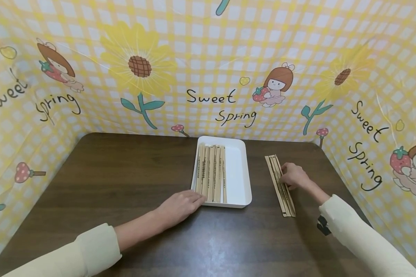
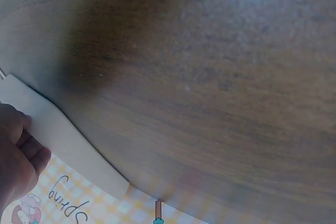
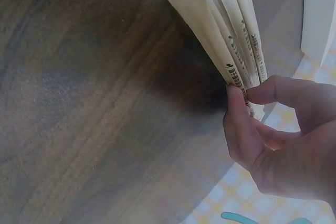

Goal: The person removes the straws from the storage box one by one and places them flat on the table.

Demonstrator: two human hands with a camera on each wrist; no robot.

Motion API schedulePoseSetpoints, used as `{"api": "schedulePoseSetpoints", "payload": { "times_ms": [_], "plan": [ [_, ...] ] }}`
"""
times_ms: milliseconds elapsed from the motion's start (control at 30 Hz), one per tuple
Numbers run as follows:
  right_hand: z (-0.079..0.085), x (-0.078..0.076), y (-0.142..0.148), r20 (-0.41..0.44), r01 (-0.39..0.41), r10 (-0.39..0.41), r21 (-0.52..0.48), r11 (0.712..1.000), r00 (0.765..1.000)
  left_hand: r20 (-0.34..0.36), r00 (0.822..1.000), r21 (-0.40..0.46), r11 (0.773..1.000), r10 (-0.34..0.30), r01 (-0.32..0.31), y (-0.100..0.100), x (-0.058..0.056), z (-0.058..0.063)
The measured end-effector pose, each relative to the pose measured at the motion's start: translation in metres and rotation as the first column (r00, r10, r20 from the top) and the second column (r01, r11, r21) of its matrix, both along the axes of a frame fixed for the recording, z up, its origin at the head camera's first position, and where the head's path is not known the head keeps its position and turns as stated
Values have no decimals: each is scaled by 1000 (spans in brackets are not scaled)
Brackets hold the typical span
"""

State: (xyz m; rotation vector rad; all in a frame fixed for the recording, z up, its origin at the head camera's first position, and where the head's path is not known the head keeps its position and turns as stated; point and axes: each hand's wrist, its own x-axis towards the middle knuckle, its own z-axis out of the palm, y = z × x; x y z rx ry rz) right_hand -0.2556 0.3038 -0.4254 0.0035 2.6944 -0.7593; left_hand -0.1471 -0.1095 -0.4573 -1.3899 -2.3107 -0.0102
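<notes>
A white tray [image 1: 237, 173] holds several slim brown paper-wrapped sticks [image 1: 211, 173], lined up side by side in its left part. My left hand [image 1: 180, 207] holds the tray at its near left corner, the fingers bent at its wall [image 2: 68, 140]. Right of the tray, a small group of the same paper-wrapped sticks [image 1: 278, 188] lies slanted on the table. My right hand [image 1: 295, 176] is at the right side of this group, and thumb and forefinger pinch the edge of a wrapper [image 3: 239, 80]. Dark printing runs along the wrappers.
The dark wood table [image 1: 135, 165] is enclosed at the back and sides by a yellow checked cloth [image 1: 201, 57] with flowers and lettering. The tray's far end stands close to the back cloth. A small black object [image 1: 323, 226] shows beneath the right sleeve.
</notes>
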Motion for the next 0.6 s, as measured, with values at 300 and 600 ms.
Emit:
{"api": "schedulePoseSetpoints", "payload": {
  "times_ms": [300,600],
  "plan": [
    [-4,-2,1,7,9,-9,-8,1000,1000,4,1000,18,1000,-12,12,1,0,0],
    [0,-3,-1,-2,-11,11,23,1000,1000,-15,1000,21,1000,-14,14,0,-1,-1]
  ]
}}
